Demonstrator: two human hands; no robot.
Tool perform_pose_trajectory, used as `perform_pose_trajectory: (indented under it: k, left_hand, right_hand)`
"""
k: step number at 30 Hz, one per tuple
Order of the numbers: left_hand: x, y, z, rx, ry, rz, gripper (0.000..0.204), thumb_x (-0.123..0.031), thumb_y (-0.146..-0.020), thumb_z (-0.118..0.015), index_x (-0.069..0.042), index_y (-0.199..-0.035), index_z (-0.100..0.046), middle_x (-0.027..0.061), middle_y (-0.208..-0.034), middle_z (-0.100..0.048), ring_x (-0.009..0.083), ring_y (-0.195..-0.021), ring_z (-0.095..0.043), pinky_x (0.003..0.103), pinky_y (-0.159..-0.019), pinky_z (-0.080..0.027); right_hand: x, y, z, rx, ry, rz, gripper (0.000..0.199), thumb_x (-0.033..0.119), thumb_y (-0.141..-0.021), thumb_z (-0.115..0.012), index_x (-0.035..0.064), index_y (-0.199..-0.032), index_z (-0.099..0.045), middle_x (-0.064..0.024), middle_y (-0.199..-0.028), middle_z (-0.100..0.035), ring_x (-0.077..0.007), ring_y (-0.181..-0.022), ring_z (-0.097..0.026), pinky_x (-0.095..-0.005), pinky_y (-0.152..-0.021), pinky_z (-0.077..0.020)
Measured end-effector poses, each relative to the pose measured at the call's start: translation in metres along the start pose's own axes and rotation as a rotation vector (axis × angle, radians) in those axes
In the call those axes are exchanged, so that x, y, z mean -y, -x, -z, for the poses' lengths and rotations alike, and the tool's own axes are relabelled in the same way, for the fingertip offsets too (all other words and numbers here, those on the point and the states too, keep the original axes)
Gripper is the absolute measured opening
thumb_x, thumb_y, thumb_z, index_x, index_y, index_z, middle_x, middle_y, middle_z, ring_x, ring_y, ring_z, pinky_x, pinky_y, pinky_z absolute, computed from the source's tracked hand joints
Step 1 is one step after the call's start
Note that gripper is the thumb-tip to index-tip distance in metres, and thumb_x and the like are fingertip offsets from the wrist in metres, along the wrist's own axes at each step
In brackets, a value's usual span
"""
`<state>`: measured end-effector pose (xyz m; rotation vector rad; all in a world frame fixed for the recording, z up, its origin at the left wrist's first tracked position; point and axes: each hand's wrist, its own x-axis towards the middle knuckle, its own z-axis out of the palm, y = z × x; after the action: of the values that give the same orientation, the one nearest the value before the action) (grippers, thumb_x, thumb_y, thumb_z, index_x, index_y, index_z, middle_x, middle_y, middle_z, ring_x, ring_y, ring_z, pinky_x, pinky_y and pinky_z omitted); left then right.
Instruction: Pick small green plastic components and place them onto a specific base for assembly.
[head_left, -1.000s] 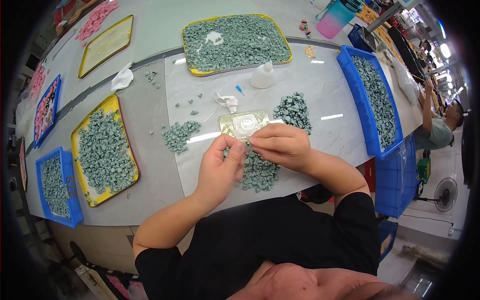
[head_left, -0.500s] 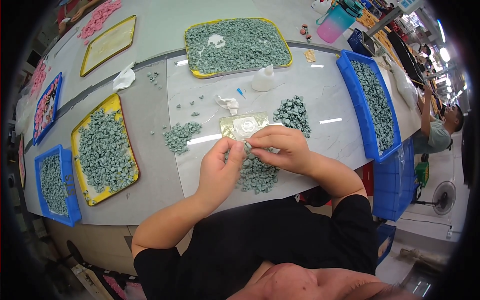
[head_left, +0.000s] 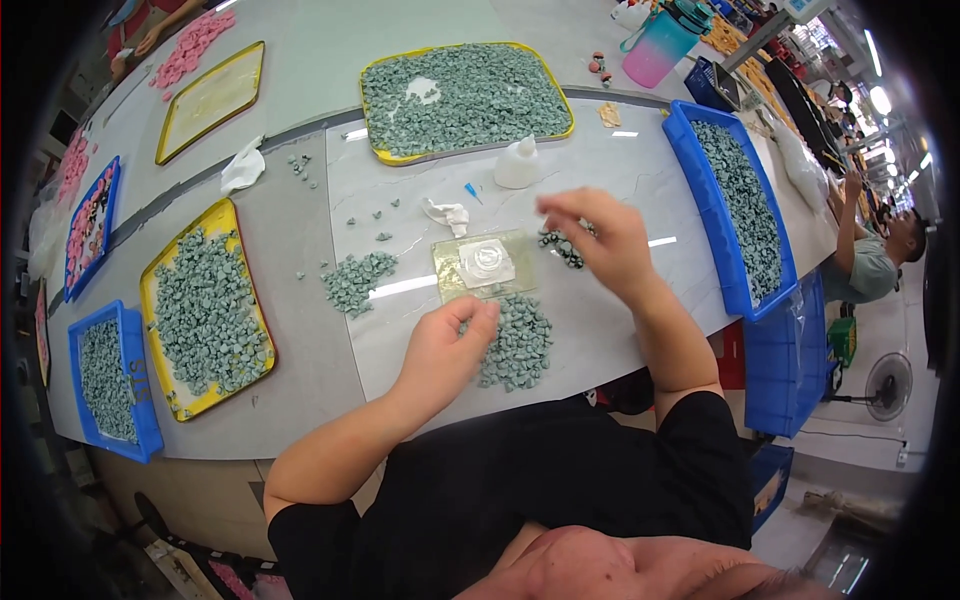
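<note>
My left hand [head_left: 447, 345] is closed, thumb pressed against curled fingers; whatever they hold is hidden. Beside its fingertips lies a pile of small grey-green pieces [head_left: 517, 343]. My right hand [head_left: 605, 240] is raised over a pile of darker, shinier pieces [head_left: 563, 246] and partly covers it. Its fingers stretch to the left, with nothing visible in them. Between the hands and the far tray, a flat greenish plate [head_left: 447, 262] bears a white smeared patch [head_left: 487, 263]. Left of the plate is another heap of grey-green pieces [head_left: 360, 282].
Behind the plate are a crumpled white tissue [head_left: 446, 215], a small blue tip [head_left: 472, 193] and a white squeeze bottle [head_left: 517, 163]. A yellow-rimmed tray [head_left: 375, 140] full of pieces lies beyond. Blue bins [head_left: 738, 290], [head_left: 148, 400] flank the table, with a yellow tray [head_left: 262, 330] at left.
My hands, together at a small piece before, have come apart. The right hand has moved up and right over the darker pile; the left has stayed close to its place.
</note>
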<state>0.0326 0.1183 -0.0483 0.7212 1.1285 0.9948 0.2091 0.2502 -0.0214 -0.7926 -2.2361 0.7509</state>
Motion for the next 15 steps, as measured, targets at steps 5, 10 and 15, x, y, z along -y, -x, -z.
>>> perform_pose_trajectory:
  k: [5, 10, 15]
  left_hand:
    - [-0.002, 0.001, -0.002, 0.092, 0.143, 0.120, 0.019, -0.020, -0.094, -0.042, -0.004, -0.085, -0.051, -0.0019, -0.069, -0.042, 0.0042, -0.051, -0.029, 0.019, -0.042, -0.025]
    - [-0.009, -0.001, -0.001, 0.087, 0.318, 0.113, 0.017, -0.009, -0.090, -0.039, 0.000, -0.098, -0.051, 0.0011, -0.075, -0.044, 0.0045, -0.053, -0.030, 0.019, -0.042, -0.024]
    - [-0.010, -0.001, -0.005, -0.005, 0.384, 0.110, 0.017, -0.007, -0.090, -0.039, 0.000, -0.102, -0.050, 0.0017, -0.076, -0.045, 0.0047, -0.053, -0.030, 0.018, -0.042, -0.024]
  right_hand:
    - [-0.025, 0.002, 0.012, 0.071, 0.239, -0.202, 0.017, 0.002, -0.078, -0.059, 0.0015, -0.094, -0.063, -0.0106, -0.086, -0.063, -0.0223, -0.078, -0.060, -0.0293, -0.071, -0.0475]
    - [-0.037, 0.007, 0.002, 0.242, 0.494, 0.002, 0.017, 0.004, -0.074, -0.059, 0.0027, -0.091, -0.063, -0.0085, -0.090, -0.063, -0.0260, -0.084, -0.057, -0.0354, -0.076, -0.0456]
    - [-0.033, 0.008, -0.003, 0.299, 0.646, 0.023, 0.020, 0.004, -0.071, -0.059, 0.0064, -0.090, -0.063, -0.0050, -0.090, -0.061, -0.0223, -0.086, -0.055, -0.0329, -0.076, -0.0419]
